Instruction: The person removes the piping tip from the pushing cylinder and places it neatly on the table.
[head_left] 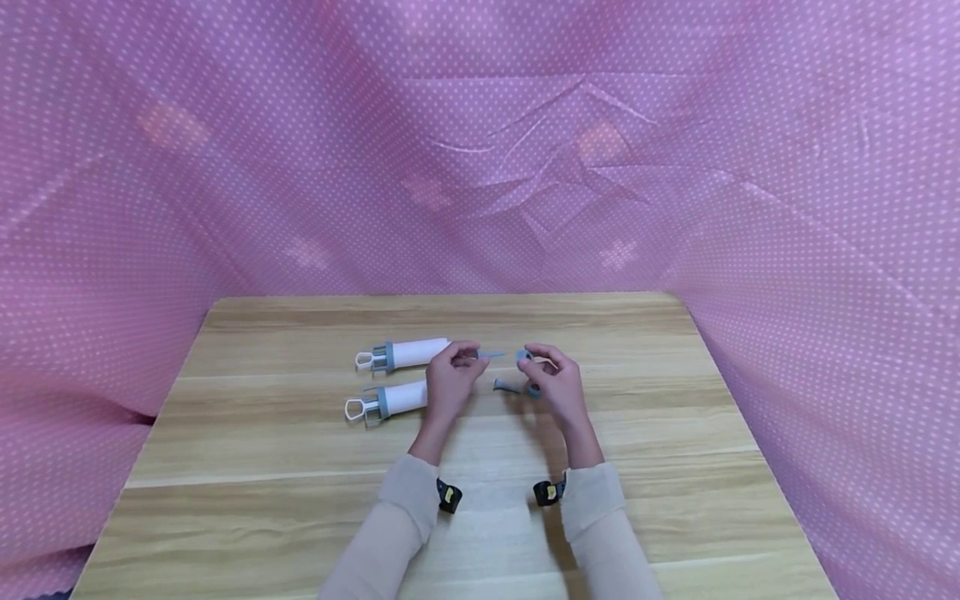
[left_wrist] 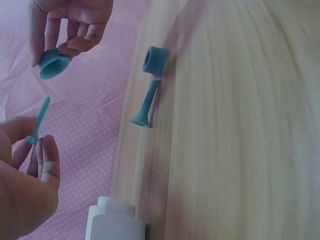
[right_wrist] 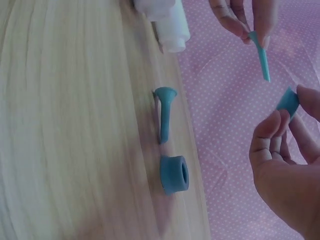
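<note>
My left hand (head_left: 452,379) pinches a slim teal nozzle (left_wrist: 42,116) by its flared base, the thin tip pointing toward the right hand. Between thumb and fingers, my right hand (head_left: 558,385) holds a teal threaded ring cap (left_wrist: 53,65), its opening facing the nozzle. Nozzle and cap are held apart, raised above the table. Below them on the wood lie a second teal nozzle (right_wrist: 165,115) with a flared end and a second teal ring cap (right_wrist: 174,174), close together.
Left of the hands lie two white tubes with teal collars and white pull handles, a far tube (head_left: 420,352) and a near tube (head_left: 405,397), partly behind the left hand. The wooden table (head_left: 262,500) is surrounded by pink dotted cloth (head_left: 480,208).
</note>
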